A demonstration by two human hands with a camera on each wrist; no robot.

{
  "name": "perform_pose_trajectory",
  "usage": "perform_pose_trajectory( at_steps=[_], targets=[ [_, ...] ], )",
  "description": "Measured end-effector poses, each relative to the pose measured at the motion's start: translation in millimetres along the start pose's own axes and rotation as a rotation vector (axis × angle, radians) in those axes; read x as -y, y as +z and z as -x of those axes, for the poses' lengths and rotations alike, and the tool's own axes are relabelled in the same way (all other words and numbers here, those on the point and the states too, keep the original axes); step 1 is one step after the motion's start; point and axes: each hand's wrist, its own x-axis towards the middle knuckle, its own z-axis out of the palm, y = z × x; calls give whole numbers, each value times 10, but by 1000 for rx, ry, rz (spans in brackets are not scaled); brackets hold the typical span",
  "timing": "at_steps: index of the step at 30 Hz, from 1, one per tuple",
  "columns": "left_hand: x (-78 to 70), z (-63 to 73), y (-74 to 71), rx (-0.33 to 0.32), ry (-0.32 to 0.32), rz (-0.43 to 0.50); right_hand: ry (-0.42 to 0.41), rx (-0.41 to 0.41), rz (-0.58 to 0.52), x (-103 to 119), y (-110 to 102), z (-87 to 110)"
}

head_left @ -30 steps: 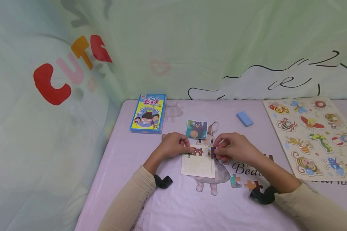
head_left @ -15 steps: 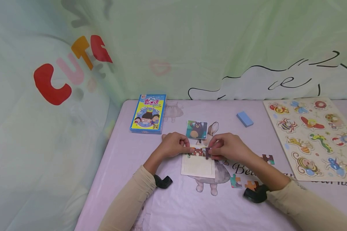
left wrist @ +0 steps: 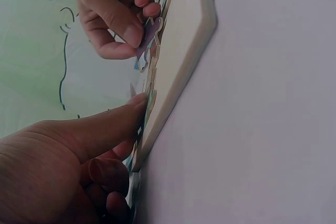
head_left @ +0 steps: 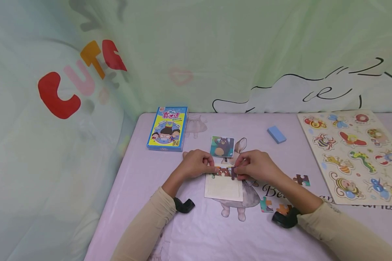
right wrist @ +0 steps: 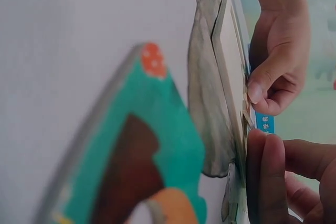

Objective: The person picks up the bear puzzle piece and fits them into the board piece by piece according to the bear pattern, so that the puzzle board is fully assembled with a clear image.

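A pale wooden puzzle board (head_left: 225,190) lies in front of me, with bear-face puzzle pieces (head_left: 224,172) along its far side. At the board's far left corner, my left hand (head_left: 196,165) grips the edge, its thumb over a piece there. My right hand (head_left: 258,166) pinches a dark purple puzzle piece (left wrist: 149,38) at the far right corner, beside the bear face. In the left wrist view that piece is tilted against the board. Just beyond the board lies a square bear picture card (head_left: 222,146).
Loose puzzle pieces (head_left: 266,204) lie right of the board, one large and blurred in the right wrist view. A blue block (head_left: 276,134) is farther back. A blue-and-yellow card box (head_left: 167,128) stands at the left, a wooden insect puzzle (head_left: 356,156) at the right.
My right hand has moved left with the dark purple piece, bringing it up against the bear-face pieces. The left hand stays where it was.
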Motion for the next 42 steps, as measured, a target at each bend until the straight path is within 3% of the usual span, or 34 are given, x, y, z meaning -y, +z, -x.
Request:
perform_pose_trajectory(
  at_steps=[11,21,33,37,42],
  targets=[
    [-1,-2,-1,5,-9,2,26,-29,6,16,35,-24],
    [-26,11,-13,9,-12,-2,17,-58,112,43,31,-34],
    [-43,-2,7,13,-25,8,15,-16,157,27,-35,-8],
    [-111,14,17,-1,-45,-30,18,29,162,24,-68,12],
    [-262,47,32,-25,-1,-92,4,37,190,40,-58,27]
  ],
)
